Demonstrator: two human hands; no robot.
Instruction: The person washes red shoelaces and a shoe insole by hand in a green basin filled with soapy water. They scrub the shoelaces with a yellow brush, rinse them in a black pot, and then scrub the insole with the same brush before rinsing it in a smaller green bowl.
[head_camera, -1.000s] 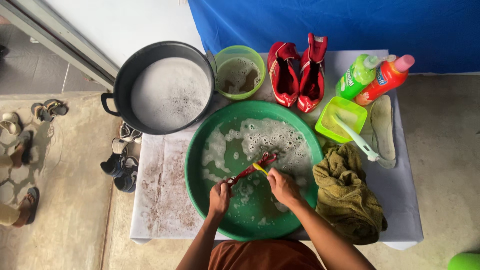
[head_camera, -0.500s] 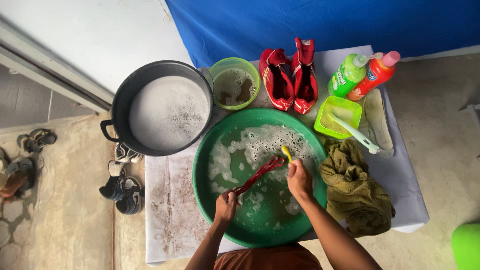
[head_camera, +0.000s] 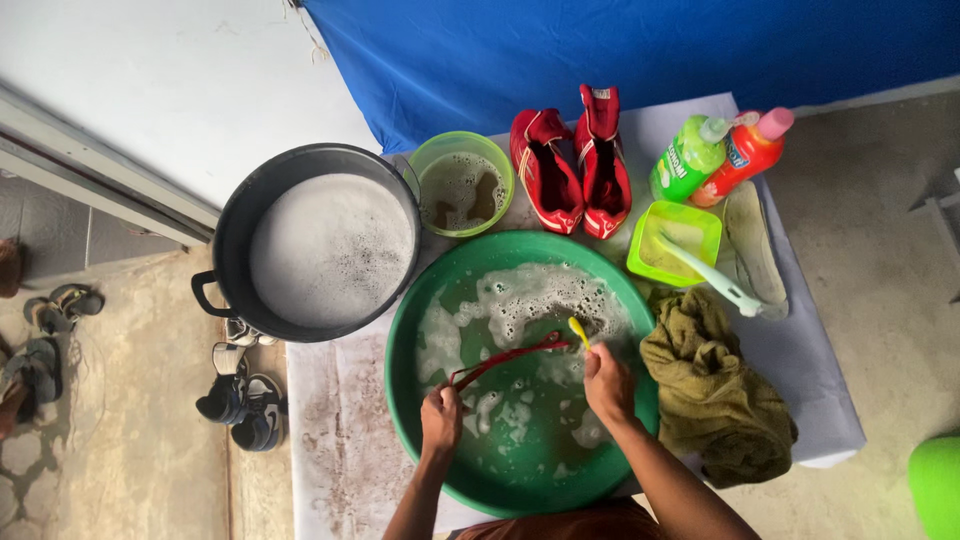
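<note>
Fingers (head_camera: 604, 372) gripping yellow brush (head_camera: 578, 331), thin red lace (head_camera: 505, 358)

Both forearms are bare, no sleeves, gloves, watch or rings on the left hand (head_camera: 441, 422) or right hand (head_camera: 607, 384); rust-brown clothing (head_camera: 560, 524) peeks in below.

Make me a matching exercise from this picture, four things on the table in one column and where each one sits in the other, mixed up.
Things:
1. Big black metal pot of foamy water
2. Pair of red shoes
3. Crumpled olive-green cloth
4. Thin red shoelace

Places:
A. Right of the large green basin
B. Held over the suds, between both hands
C. Far side of the basin, by the blue sheet
D. Table's left corner

Pairs: 1-D, 2-C, 3-A, 4-B
</note>
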